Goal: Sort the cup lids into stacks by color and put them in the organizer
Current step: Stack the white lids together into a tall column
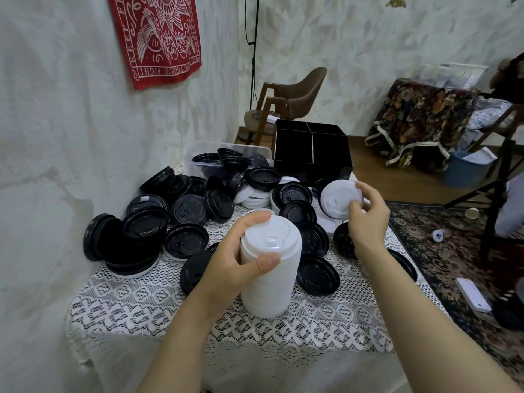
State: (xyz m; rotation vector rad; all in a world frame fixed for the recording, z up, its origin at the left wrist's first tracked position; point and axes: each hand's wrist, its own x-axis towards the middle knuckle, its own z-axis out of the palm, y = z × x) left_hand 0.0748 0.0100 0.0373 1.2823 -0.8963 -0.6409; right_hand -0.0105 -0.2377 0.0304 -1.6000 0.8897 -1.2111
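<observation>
Fingers of the left hand [226, 268] curl around a tall stack of white lids [269, 273] standing on the lace tablecloth [141, 302], while the right hand [365, 214] pinches 1 white lid [338, 198] near the black organizer [309, 151].

Reading as a home living room. Lace tablecloth [170, 302] lying under the left hand's [226, 268] grip on the white lid stack [269, 285]. Red patterned cloth [158, 35] hanging on the textured wall [56, 109] up-left of that grip, brown chair [300, 92] standing beyond it, floral rug [442, 251] and floral-draped furniture [419, 114] sitting off to its right.
</observation>
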